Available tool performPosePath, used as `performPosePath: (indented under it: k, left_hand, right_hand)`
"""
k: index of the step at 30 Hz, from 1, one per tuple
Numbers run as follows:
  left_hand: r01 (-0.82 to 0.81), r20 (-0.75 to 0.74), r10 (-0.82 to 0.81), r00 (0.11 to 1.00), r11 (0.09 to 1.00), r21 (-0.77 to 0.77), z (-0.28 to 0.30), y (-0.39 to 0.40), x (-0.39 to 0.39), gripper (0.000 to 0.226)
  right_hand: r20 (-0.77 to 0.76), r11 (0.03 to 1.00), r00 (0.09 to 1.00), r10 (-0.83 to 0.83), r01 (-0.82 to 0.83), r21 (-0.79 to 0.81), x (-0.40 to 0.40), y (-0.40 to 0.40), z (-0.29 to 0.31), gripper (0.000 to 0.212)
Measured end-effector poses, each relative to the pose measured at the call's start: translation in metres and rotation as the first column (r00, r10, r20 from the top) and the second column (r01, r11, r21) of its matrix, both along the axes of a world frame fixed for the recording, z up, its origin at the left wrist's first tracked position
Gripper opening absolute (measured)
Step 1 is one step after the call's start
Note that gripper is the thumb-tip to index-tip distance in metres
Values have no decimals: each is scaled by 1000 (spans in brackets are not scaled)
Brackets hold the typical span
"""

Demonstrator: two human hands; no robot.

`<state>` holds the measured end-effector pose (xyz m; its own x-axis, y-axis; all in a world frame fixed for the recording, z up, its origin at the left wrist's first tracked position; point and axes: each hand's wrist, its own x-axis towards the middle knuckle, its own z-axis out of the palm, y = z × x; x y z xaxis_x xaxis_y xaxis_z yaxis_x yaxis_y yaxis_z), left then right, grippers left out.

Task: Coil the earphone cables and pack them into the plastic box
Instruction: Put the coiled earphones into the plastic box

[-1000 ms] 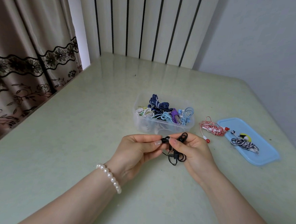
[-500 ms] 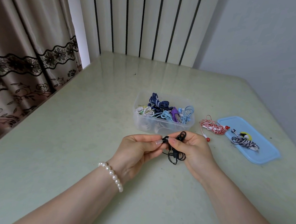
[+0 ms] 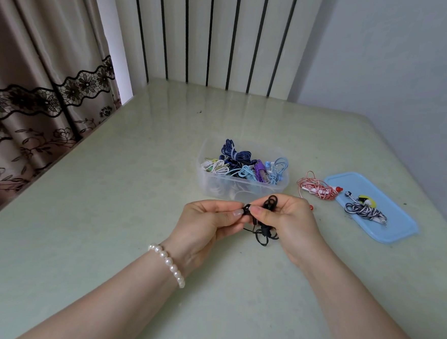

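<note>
Pinching a black earphone cable (image 3: 264,226) between them, both hands hover just above the pale green table (image 3: 108,214). The left hand (image 3: 208,224) closes thumb and forefinger on a small black earbud end of it, right against the right hand's fingertips. The right hand (image 3: 290,221) is curled around the coiled bundle, a loop poking up above its fingers and more loops hanging below its thumb. A pearl bracelet (image 3: 169,263) circles the left wrist.

Just beyond the hands stands the clear plastic box (image 3: 242,189), already heaped with coiled cables in navy, light blue, white and purple. Beyond the right hand and to its right lies a loose red-and-white earphone cable (image 3: 317,189) on the table, touching the edge of the blue lid (image 3: 398,226) further right. On that lid rests a black-and-white striped earphone cable (image 3: 363,211), loosely bundled, with a yellow piece beside it.
</note>
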<state>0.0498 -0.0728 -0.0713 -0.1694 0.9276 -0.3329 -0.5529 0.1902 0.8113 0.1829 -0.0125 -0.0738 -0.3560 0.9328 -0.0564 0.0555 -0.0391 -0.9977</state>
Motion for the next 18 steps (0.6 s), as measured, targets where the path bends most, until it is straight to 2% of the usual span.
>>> performPosePath:
  k: [4,9,14,18]
  left_hand:
    - [40,-24,-41,999,999,-18,-1,1,-2,11]
    - [54,-35,-57,998,996,-72,-1,2,-2,11]
    - [-17,12,18,1000,997,-69,2,2,-1,13]
    - [-86,32,87,996,996,-36,6,3,3,14]
  right_hand:
    - [20,997,998,55,-54,-50,3,1,3,23]
    - [76,997,994,80,-81,4,3,0,4,19]
    - [55,992,998,24,-31,121,-4,-7,10,16]
    - [31,972,996,-86,77,222,-8,-12,10,24]
